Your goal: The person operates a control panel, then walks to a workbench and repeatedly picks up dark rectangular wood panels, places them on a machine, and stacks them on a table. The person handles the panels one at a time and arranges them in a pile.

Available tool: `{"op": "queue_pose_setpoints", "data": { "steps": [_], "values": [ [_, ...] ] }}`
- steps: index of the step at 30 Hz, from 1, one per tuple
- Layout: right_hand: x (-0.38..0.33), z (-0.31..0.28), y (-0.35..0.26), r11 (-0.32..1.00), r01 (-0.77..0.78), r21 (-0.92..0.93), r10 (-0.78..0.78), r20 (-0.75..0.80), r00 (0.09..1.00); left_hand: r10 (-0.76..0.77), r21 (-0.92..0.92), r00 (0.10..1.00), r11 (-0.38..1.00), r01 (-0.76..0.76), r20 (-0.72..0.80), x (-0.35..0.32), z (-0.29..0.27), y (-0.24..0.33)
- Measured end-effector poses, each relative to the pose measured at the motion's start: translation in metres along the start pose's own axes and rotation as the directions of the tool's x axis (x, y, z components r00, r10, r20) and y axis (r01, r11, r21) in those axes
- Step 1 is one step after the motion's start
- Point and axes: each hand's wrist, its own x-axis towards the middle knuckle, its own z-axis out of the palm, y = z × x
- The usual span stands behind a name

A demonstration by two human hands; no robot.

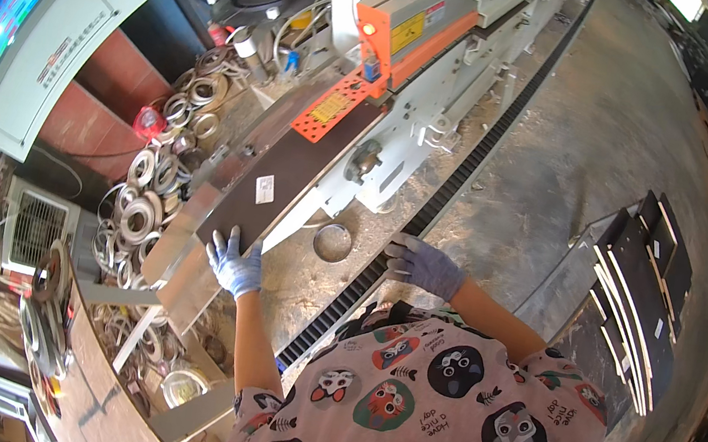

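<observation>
A dark brown panel (pixel 297 170) with a small white label lies on the machine's feed table, its far end under an orange perforated guard (pixel 332 109). My left hand (pixel 235 268), in a pale blue-violet glove, rests on the panel's near end with its fingers spread. My right hand (pixel 425 265), gloved alike, is at the black ribbed track (pixel 460 171) beside the machine. Its fingers point left over the track, and nothing shows in them; their undersides are hidden.
Rolls of edging tape (pixel 140 214) are heaped left of the machine. A control cabinet (pixel 81 38) with a lit screen stands at upper left. Dark panels with pale edges (pixel 647 289) are stacked at right. A round metal ring (pixel 333 242) lies below the table edge.
</observation>
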Motion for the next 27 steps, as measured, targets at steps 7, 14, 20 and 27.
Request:
{"op": "queue_pose_setpoints", "data": {
  "steps": [7,14,20,27],
  "values": [
    [-0.056,-0.077,0.008,0.966,0.201,0.161,-0.128,-0.376,0.918,0.008,0.001,1.0,1.0,-0.008,0.011,0.006,0.011,0.019],
    [-0.121,-0.258,0.029,0.873,0.369,-0.319,-0.485,-0.474,0.735,-0.005,0.118,0.997,0.993,-0.003,0.073,0.02,0.026,0.085],
    [-0.228,-0.264,-0.053,0.774,0.633,0.019,-0.258,-0.903,0.343,0.019,0.069,0.997,0.997,-0.024,0.072,0.023,0.043,0.137],
    [-0.29,-0.366,-0.148,0.424,0.903,-0.068,-0.062,-0.997,-0.046,0.34,-0.353,0.932,0.863,-0.362,-0.126,-0.039,0.031,0.223]
  ]
}}
